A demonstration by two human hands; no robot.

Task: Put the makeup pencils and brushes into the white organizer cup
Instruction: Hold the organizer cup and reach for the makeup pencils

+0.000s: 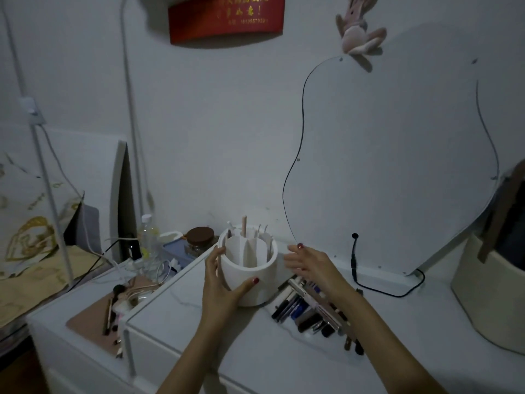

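Observation:
The white organizer cup (255, 280) stands tilted toward me on the white dresser top, with inner dividers and a few thin sticks poking up at its back. My left hand (220, 282) wraps around its left side, thumb on the front wall. My right hand (309, 265) hovers just right of the cup with spread fingers, holding nothing. Beneath and to the right of that hand lies a pile of makeup pencils and brushes (312, 311), mostly dark, some pale.
A curvy mirror (397, 166) leans on the wall behind, with a black cable (377, 288) on the dresser. A beige basket (491, 285) stands at right. On the lower left surface lie brushes (112, 308), a plastic bottle (149, 237), a jar (200, 240) and cords.

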